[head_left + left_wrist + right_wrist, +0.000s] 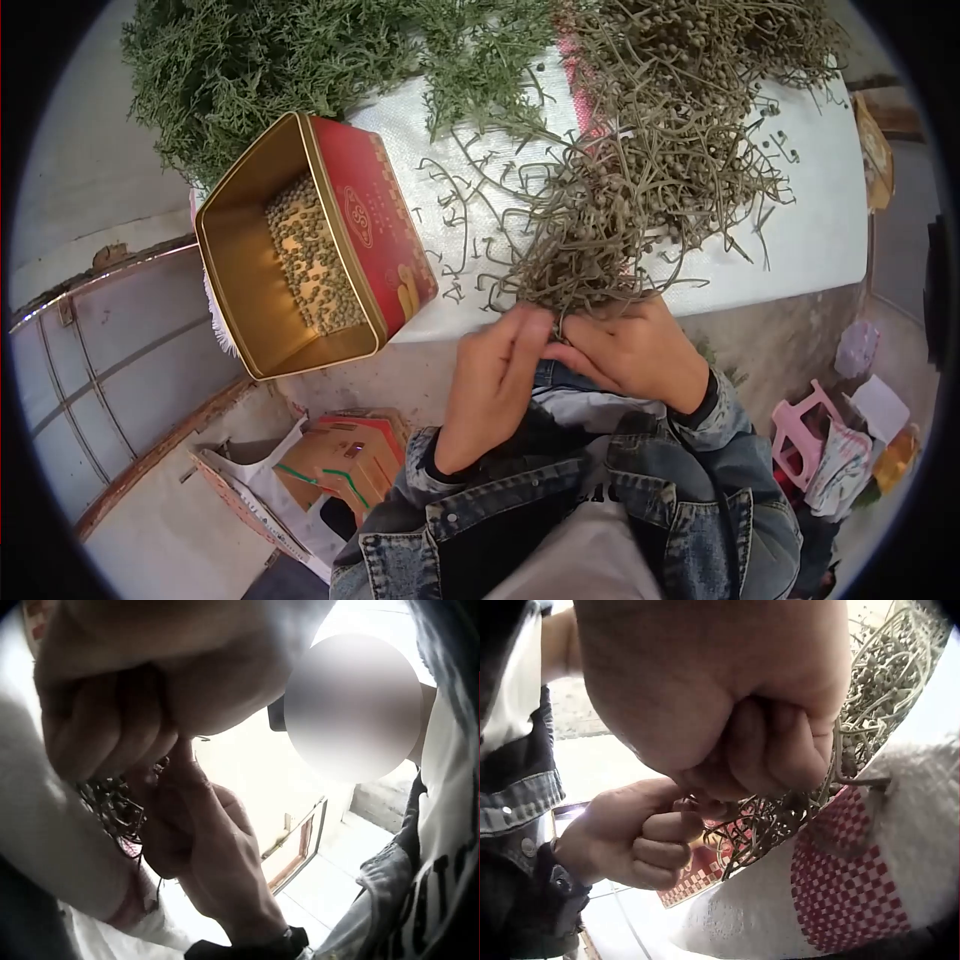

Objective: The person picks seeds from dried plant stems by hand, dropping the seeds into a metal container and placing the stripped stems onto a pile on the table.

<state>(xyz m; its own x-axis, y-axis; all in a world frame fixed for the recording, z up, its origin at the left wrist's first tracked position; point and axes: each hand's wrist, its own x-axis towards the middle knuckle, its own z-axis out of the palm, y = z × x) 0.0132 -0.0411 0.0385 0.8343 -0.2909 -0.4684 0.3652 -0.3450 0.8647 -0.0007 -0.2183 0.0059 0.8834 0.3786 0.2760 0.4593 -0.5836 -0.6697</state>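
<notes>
At the near edge of a white woven sheet, my left hand (495,375) and right hand (640,345) meet fingertip to fingertip. Both have curled fingers and pinch a thin dried stem (560,325), mostly hidden by the fingers. Directly beyond them spreads a pile of brownish dried stems (640,200) bearing small round pods. The right wrist view shows the right hand (727,697) above the left hand (641,832), stems poking out beside their fingers. To the left, a red and gold tin (375,215) lies tipped with its mouth facing me, holding many small round pods (305,255).
Green leafy sprigs (280,80) are heaped at the back left. Loose bare stalks (465,200) lie between tin and pile on the white sheet (780,265). Below are a cardboard box (335,460) at left and a pink stool (795,435) at right.
</notes>
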